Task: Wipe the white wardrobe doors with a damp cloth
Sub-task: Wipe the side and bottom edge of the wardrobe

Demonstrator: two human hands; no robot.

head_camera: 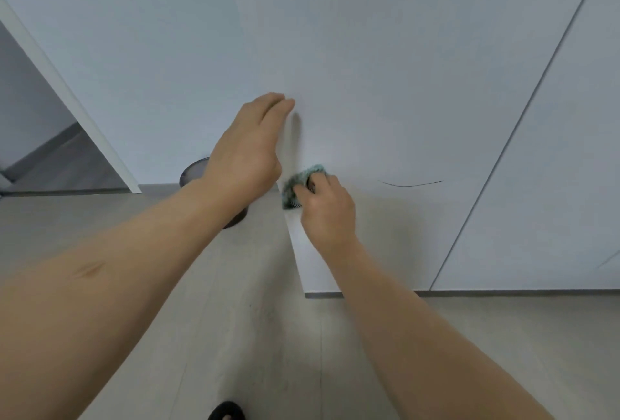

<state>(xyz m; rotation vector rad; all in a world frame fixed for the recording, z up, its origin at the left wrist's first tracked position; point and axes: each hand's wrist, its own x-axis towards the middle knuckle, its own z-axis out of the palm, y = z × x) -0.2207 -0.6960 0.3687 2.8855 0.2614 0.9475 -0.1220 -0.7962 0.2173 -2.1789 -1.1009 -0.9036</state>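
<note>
Your cloth [299,186], a small teal-green wad, sits just right of the frame's centre, pressed against the left edge of the white wardrobe door [385,90] that fills the upper middle of the frame. Your right hand [327,209] has its grip clenched around the cloth, fingers curled over it from the right, the bare forearm running down to the lower right corner. Your left hand [246,147] is just above and to the left of it, grip released, fingers straight and together, their tips touching the same door edge higher up. That forearm crosses to the lower left of the frame.

A thin dark curved mark [411,183] lies on the door face to the right of the cloth. A second white door [553,168] stands at the right, parted from the first by a dark slanting seam. Behind your left wrist a dark round bin [194,172] rests on the pale floor [255,335]. At bottom centre a black slipper [226,411] shows in part. An open doorway [37,137] lies at the left edge.
</note>
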